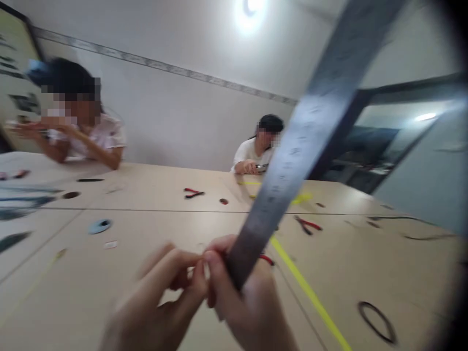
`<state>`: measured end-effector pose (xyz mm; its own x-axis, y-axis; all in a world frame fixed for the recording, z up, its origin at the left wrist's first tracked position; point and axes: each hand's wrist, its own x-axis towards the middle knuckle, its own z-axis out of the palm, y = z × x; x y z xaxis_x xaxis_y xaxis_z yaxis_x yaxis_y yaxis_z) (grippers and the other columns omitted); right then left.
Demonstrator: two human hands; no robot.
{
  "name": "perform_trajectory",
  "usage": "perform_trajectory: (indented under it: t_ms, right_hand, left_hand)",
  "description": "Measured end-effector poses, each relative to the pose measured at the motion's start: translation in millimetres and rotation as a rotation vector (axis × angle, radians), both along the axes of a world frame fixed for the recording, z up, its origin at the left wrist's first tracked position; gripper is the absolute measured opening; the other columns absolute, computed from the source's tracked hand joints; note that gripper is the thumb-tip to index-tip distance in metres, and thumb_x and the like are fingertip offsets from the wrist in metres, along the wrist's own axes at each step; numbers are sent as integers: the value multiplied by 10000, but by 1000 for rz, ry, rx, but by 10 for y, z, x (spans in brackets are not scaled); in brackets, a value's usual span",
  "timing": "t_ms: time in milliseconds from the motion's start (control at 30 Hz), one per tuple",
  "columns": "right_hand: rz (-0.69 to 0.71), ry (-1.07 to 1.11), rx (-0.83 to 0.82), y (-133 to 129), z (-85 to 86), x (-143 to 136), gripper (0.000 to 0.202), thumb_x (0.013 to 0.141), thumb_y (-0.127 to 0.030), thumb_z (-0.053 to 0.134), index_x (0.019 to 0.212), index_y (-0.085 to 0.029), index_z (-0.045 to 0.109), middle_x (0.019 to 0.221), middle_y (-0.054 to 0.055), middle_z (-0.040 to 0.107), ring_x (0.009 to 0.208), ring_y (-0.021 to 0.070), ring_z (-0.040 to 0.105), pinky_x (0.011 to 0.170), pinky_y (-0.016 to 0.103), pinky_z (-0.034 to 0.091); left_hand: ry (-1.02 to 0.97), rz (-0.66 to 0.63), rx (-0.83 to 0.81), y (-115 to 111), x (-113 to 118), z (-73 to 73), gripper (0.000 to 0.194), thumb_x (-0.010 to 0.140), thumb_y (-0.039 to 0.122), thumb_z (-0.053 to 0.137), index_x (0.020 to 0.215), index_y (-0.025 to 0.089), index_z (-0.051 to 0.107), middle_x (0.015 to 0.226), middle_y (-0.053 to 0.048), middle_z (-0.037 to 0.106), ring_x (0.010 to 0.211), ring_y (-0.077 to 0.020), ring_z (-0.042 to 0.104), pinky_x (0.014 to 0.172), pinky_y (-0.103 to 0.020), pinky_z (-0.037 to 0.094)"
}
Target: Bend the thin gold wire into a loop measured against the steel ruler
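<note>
Our left hand point(142, 307) pinches a small pale piece point(206, 270), too blurred to identify, at the fingertips of our right hand point(252, 307), which also grips a metal ruler point(270, 195) by its lower end. If our right thumb eases, the ruler's raised length could tip it onto the yellow strip point(310, 292) on the table point(146, 229), jolting the piece loose.

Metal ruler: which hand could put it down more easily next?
Probably the right hand. It already grips the metal ruler near its lower end, while the left hand has its fingertips beside the ruler, not around it.
</note>
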<state>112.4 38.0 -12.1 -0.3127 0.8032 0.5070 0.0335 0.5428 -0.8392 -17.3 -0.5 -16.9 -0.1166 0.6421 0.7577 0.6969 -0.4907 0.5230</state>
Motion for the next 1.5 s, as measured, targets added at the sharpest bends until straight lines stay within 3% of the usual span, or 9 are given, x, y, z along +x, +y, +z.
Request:
perform_trajectory:
  t_ms: [67,200,300,600,900,1133,1367,1500]
  right_hand:
    - [-8,5,21,0,-8,-22,68,900,-226,510,840,-240,538,526,-96,473,387,26,494,380,86,390]
    - [-67,83,-36,-54,3,-55,109,896,-265,522,796,-236,555,509,-105,489,395,13,532,404,62,416]
    - [-85,53,-51,-85,29,-61,145,894,-276,517,762,-227,550,487,-105,492,395,14,530,415,69,422]
    - [33,-42,90,27,6,32,110,912,-197,496,811,-240,513,515,-109,500,388,17,527,394,61,419]
    - [46,-30,99,29,20,16,111,921,-209,476,819,-225,518,525,-94,487,385,41,499,368,111,399]
    - [62,-77,15,9,69,29,138,910,-253,474,782,-214,504,509,-80,505,414,60,531,401,131,436]
    - [-141,50,-93,-72,122,-27,128,884,-314,523,790,-228,541,482,-98,505,388,46,536,415,117,457]
    - [-99,96,-136,-103,127,-37,106,878,-330,538,871,-237,587,479,-97,495,413,60,570,414,124,469]
  left_hand:
    - [-95,25,-102,-22,33,82,195,798,159,543,613,216,570,546,72,497,498,-48,507,494,-114,416]
    - [-388,-120,-417,-3,64,159,201,763,243,522,570,207,568,508,43,544,498,-99,529,462,-185,434]
    - [-470,-174,-565,2,51,186,208,761,310,523,603,205,607,534,17,606,524,-135,566,483,-234,456]
    - [-336,-91,-388,28,30,181,194,751,249,545,579,210,625,502,41,564,482,-95,523,441,-179,424]
    - [-271,-45,-279,19,63,141,238,769,182,526,532,192,536,506,56,492,497,-62,447,462,-143,382]
    - [-312,-84,-318,11,70,131,233,775,202,508,544,189,538,516,43,490,499,-82,450,467,-191,382]
    - [-318,-60,-278,29,57,147,204,755,168,495,553,194,514,517,56,461,500,-75,433,461,-174,371]
    - [-276,-64,-242,24,52,145,206,752,129,507,556,190,529,516,64,466,496,-60,426,459,-153,364]
